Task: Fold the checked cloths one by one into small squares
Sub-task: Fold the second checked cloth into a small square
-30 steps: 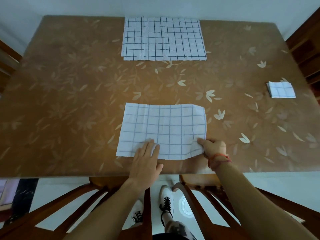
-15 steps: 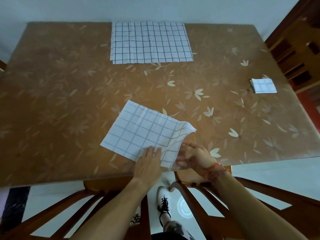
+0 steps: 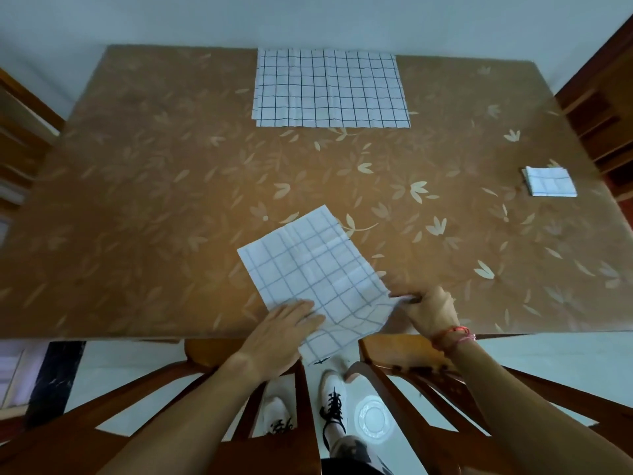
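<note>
A half-folded white checked cloth (image 3: 310, 269) lies turned at an angle near the table's front edge, one corner hanging over it. My left hand (image 3: 284, 332) presses flat on its near left part. My right hand (image 3: 430, 311) pinches the cloth's right corner. A stack of flat checked cloths (image 3: 329, 89) lies at the far middle of the table. One cloth folded into a small square (image 3: 549, 181) sits at the right.
The brown leaf-patterned table (image 3: 154, 200) fills the view. Wooden chairs (image 3: 404, 358) stand at the near edge under my arms, and more wooden furniture (image 3: 603, 108) flanks the table on the right and left. My feet show below on a white floor.
The cloth has been turned clockwise from lying square to the edge to lying slanted. My right hand moved along its edge and now grips the right corner; my left hand stayed pressing on it.
</note>
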Demonstrator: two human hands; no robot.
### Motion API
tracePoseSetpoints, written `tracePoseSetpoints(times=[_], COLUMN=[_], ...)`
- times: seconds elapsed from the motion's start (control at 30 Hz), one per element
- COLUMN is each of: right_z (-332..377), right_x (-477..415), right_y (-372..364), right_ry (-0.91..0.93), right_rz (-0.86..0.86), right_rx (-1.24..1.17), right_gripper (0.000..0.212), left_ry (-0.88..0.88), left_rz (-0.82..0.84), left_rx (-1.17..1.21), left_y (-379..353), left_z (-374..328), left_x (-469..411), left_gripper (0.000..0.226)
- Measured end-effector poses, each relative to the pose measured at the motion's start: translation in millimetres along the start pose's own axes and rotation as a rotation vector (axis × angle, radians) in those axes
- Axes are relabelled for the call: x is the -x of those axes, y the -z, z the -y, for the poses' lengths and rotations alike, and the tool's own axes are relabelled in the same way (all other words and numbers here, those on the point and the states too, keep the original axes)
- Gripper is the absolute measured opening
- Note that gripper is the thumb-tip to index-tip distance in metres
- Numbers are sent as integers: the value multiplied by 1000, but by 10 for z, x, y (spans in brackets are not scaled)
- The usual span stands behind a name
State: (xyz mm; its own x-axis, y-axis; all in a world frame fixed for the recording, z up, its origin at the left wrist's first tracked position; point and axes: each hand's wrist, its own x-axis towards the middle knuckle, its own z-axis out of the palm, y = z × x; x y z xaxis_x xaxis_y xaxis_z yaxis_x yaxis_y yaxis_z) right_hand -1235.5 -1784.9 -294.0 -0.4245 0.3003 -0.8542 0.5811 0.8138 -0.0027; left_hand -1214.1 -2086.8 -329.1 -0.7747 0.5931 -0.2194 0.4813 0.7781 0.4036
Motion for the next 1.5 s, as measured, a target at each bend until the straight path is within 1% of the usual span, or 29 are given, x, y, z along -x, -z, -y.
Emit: tracePoseSetpoints(times=[0.07, 0.13, 0.23, 0.3, 0.4, 0.47, 0.5, 0.53, 0.57, 0.6, 0.63, 0.67, 0.7, 0.73, 0.77, 0.8, 0.83, 0.9, 1.0, 1.13, 1.2, 1.23, 1.3, 1.37, 1.5], right_z=[6, 3, 28, 57, 170, 260, 293, 327, 369, 422, 480, 532, 606, 677, 759, 827, 877, 957, 1017, 1083, 1091, 1092, 1097, 1117, 1184], right_x=[84, 108, 166, 175, 190, 210, 203, 186, 173, 191, 215, 194, 208, 120, 26, -52, -97, -213, -357, -429, -458, -491, -541, -570, -602], right_y=[26, 4, 38, 71, 117, 168, 196, 213, 253, 290, 315, 328, 331, 324, 338, 343, 358, 359, 350, 364, 374, 375, 371, 355, 317], right_ry=[-7, -2, 97, 124, 80, 115, 132, 126, 122, 79, 64, 84, 151, 282, 433, 541, 599, 605, 562, 521, 509, 504, 499, 492, 482], right_rz=[-56, -84, -89, -92, -117, -125, -139, -138, -94, -32, -8, -38, -62, -92, -133, -217, -243, -204, -205, -177, -176, -186, -214, -245, -275], right_rx=[54, 172, 363, 441, 368, 372, 359, 360, 384, 353, 357, 274, 232, 132, 29, -139, -238, -288, -312, -324, -306, -298, -314, -352, -345], right_gripper=[43, 46, 46, 44, 46, 47, 44, 38, 27, 24, 28, 24, 20, 21, 20, 17, 16, 15, 15, 14, 13, 12, 12, 12, 13], left_ry=[61, 123, 158, 188, 214, 237, 257, 285, 318, 354, 388, 422, 458, 492, 523, 549, 574, 621, 676, 722, 749, 770, 822, 853, 867], left_rz=[-41, -78, -134, -159, -161, -156, -154, -148, -140, -133, -131, -140, -155, -167, -173, -178, -191, -230, -285, -390, -443, -452, -415, -353, -277], left_rx=[7, 14, 9, 34, 113, 175, 211, 247, 281, 312, 341, 365, 384, 401, 415, 426, 434, 429, 458, 527, 611, 681, 826, 868, 771], left_y=[8, 34, 75, 106, 136, 164, 175, 186, 200, 219, 237, 258, 278, 299, 316, 328, 338, 367, 425, 461, 457, 445, 403, 328, 251], left_z=[25, 71, 152, 198, 266, 304, 328, 353, 376, 396, 420, 440, 462, 479, 496, 517, 538, 583, 633, 645, 650, 657, 680, 701, 713], left_x=[77, 155, 245, 273, 264, 248, 238, 228, 214, 198, 179, 158, 136, 111, 83, 51, 19, -43, -125, -171, -182, -179, -148, -76, 10], left_gripper=[65, 59, 51, 45, 44, 41, 38, 34, 30, 26, 23, 21, 19, 19, 20, 22, 26, 34, 29, 32, 31, 26, 14, 27, 62])
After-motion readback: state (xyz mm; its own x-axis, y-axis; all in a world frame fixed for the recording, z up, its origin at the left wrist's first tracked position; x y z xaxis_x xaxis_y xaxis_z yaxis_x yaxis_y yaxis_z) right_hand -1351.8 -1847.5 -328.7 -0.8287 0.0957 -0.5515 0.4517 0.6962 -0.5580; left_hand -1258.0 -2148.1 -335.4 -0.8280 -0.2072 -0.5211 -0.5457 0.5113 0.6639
